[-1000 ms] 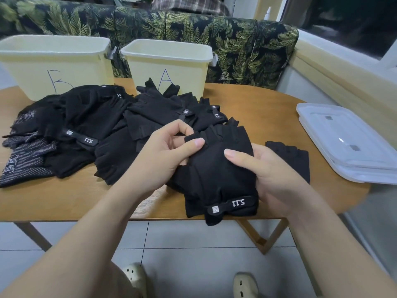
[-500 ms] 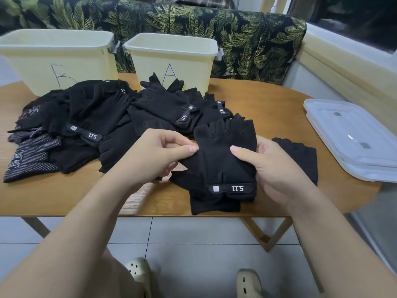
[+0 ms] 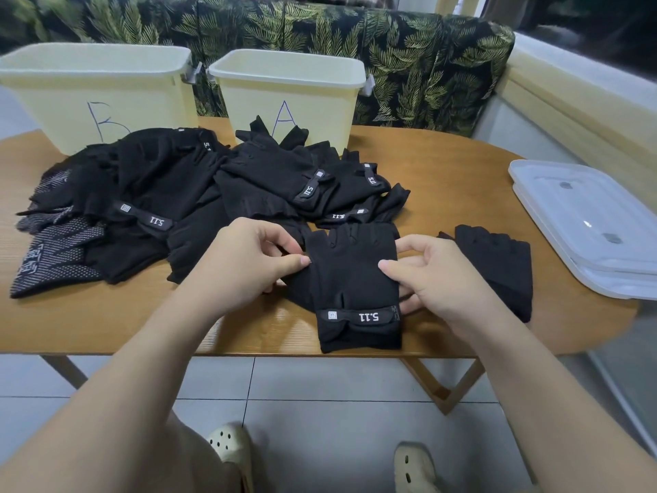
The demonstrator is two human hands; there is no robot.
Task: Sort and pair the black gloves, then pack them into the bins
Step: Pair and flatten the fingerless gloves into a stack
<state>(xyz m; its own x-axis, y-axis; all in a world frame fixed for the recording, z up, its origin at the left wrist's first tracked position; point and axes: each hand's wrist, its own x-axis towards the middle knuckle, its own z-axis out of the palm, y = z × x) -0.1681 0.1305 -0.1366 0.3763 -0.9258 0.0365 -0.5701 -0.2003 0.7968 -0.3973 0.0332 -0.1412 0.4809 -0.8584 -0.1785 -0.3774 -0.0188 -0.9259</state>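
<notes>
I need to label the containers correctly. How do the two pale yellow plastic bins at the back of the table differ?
The pale yellow plastic bin on the left bears a handwritten B; the pale yellow plastic bin on the right bears an A. Bin B looks wider than bin A. Gloves hide part of B's letter, while A's letter is nearly clear. Both stand upright, lidless, on the wooden table.

Two stacked clear lids [image 3: 583, 222] lie on the wooden table [image 3: 444, 172], a leaf-print sofa [image 3: 391, 58] behind it.
</notes>
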